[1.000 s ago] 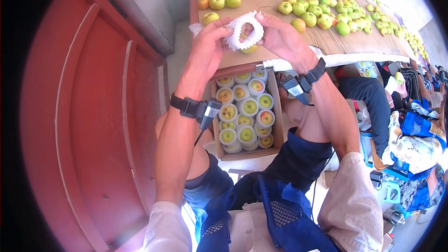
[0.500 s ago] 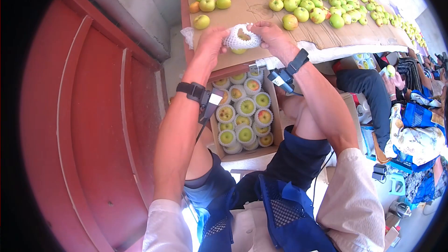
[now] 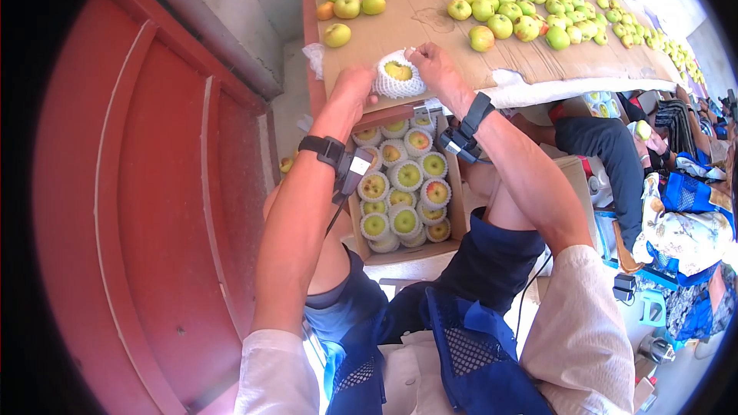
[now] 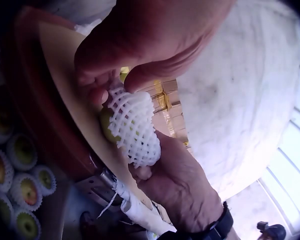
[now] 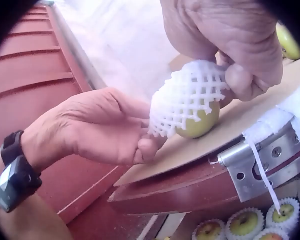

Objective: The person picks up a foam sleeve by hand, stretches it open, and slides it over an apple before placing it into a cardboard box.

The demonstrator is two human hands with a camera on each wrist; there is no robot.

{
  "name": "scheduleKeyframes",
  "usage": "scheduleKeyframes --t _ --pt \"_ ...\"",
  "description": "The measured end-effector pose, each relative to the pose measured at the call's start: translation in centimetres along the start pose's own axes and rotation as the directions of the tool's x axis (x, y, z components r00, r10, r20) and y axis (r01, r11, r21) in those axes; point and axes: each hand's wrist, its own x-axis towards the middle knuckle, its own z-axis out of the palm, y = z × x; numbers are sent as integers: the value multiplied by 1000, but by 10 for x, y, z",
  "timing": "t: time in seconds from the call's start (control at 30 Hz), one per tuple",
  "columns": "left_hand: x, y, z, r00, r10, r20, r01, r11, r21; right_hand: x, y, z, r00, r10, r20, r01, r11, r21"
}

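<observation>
A green apple (image 3: 398, 71) sits near the cardboard-covered table's front edge, with a white foam net (image 3: 401, 88) around much of it. My left hand (image 3: 355, 86) pinches the net at its left side; my right hand (image 3: 437, 69) pinches its upper right rim. In the left wrist view the net (image 4: 135, 125) spans between both hands, covering one side of the apple (image 4: 108, 125). From the right wrist, the apple's lower part (image 5: 200, 124) shows bare below the net (image 5: 187, 95), with my left hand (image 5: 102, 125) at its left and my right hand (image 5: 230, 45) above right.
Below the table edge stands a box (image 3: 457, 227) of apples in foam nets. Loose apples (image 3: 500, 26) lie along the back right of the table, several more (image 3: 347, 6) at the left. A metal latch (image 5: 250, 170) is on the edge. Another person's leg (image 3: 600, 146) is at the right.
The foam net, held stretched above the apple earlier, has come down around it. Both hands have lowered with it and stand a little farther apart.
</observation>
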Motion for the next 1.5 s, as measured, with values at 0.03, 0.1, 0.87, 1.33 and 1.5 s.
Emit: scheduleKeyframes --t 0.03,0.1,0.87,1.33,1.5 --pt "-1 0 -1 1000 -31 0 31 999 -20 2 5 3 999 -44 -16 43 999 -12" --pt "-4 -1 -2 998 -60 -1 60 997 -41 4 12 6 995 -90 -31 90 996 -25" --pt "-40 13 -3 996 70 53 -51 954 -296 -23 -29 17 983 -153 -105 171 967 190" --pt "-42 12 9 990 130 47 -85 839 -537 -27 -47 18 972 -154 -175 204 925 321" --pt "-50 20 13 987 153 51 -96 812 -576 -27 -47 20 967 -152 -204 225 888 401"
